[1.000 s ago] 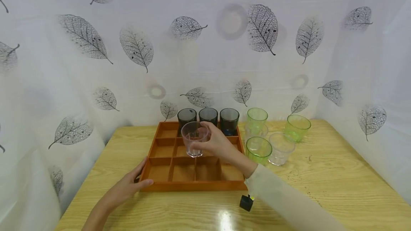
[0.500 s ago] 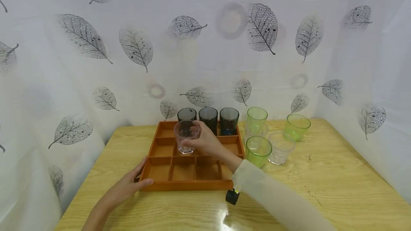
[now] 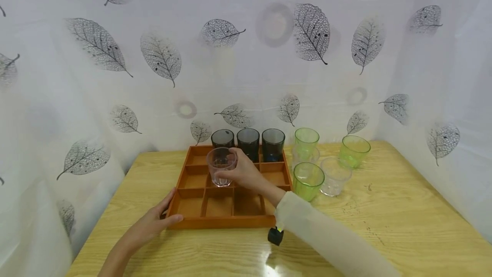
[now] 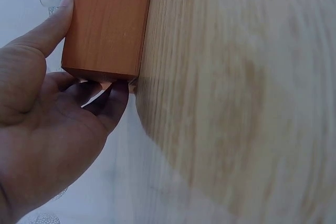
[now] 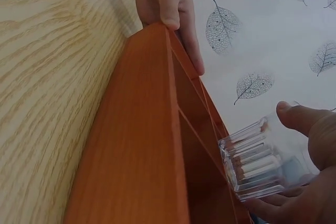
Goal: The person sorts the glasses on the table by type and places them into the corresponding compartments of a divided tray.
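Note:
My right hand (image 3: 246, 174) grips a clear plastic cup (image 3: 217, 163) by its side, thumb in front. The cup is upright over the middle row of a reddish-brown wooden divided tray (image 3: 219, 223). In the right wrist view the ridged base of the cup (image 5: 252, 163) is right at the dividers. At the tray's front left corner, my left hand (image 3: 155, 221) holds the frame; the left wrist view shows its thumb (image 4: 55, 27) along the upper edge and fingers curled against the end. Three dark grey cups (image 3: 273, 144) stand in the back row, partly behind the right hand.
Right of the tray stand green cups, one nearest the tray (image 3: 307, 183), one at the back right (image 3: 354, 152) and one at the back (image 3: 306, 140). Clear cups (image 3: 334, 178) stand among them. A leaf-print curtain (image 3: 246, 76) hangs behind the wood-grain table (image 3: 384, 208).
My right hand has carried the clear cup left across the tray, then lowered it slightly. The left hand has stayed on the tray corner.

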`<state>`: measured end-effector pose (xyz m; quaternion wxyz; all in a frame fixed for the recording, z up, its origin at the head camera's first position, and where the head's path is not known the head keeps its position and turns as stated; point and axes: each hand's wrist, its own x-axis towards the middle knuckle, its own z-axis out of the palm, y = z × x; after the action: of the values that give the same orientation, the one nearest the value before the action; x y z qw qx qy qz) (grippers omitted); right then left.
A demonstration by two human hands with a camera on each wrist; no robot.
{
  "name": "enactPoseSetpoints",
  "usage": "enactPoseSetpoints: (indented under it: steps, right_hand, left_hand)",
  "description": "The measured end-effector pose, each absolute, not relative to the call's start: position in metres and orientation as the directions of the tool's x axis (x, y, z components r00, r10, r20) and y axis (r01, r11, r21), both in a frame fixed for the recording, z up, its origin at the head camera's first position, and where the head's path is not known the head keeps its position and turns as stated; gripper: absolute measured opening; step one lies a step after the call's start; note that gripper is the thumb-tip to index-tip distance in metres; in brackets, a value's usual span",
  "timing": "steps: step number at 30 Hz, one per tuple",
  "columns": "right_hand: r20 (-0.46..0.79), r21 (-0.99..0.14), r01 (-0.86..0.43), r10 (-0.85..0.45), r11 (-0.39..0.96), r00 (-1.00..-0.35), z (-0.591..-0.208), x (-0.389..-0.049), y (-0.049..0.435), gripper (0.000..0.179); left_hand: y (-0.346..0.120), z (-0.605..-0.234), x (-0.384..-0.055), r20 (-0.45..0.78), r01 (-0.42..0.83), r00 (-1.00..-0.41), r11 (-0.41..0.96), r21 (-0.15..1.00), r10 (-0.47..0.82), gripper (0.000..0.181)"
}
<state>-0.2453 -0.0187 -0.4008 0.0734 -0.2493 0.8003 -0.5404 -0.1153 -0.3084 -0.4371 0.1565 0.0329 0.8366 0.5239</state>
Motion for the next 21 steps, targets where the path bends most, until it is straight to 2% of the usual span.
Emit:
enactPoseSetpoints:
  steps: [6, 12, 21]
  right_hand:
    - [0.132, -0.877, -0.333, -0.491, 0.348, -0.861, -0.406, -0.246, -0.019, 0.097]
    - [0.135, -0.863, -0.333, -0.462, 0.379, -0.876, -0.402, -0.241, -0.011, 0.088]
    - [0.156, -0.885, -0.349, -0.510, 0.309, -0.846, -0.388, -0.227, 0.029, 0.075]
  left_hand:
    - [-0.309, -0.437, -0.116, -0.235, -0.116, -0.947, 0.449, 0.886, 0.218, 0.088]
    - [-0.309, -0.437, -0.115, -0.244, -0.128, -0.946, 0.450, 0.884, 0.211, 0.088]
    - [-0.310, -0.439, -0.116, -0.240, -0.120, -0.946, 0.454, 0.883, 0.218, 0.088]
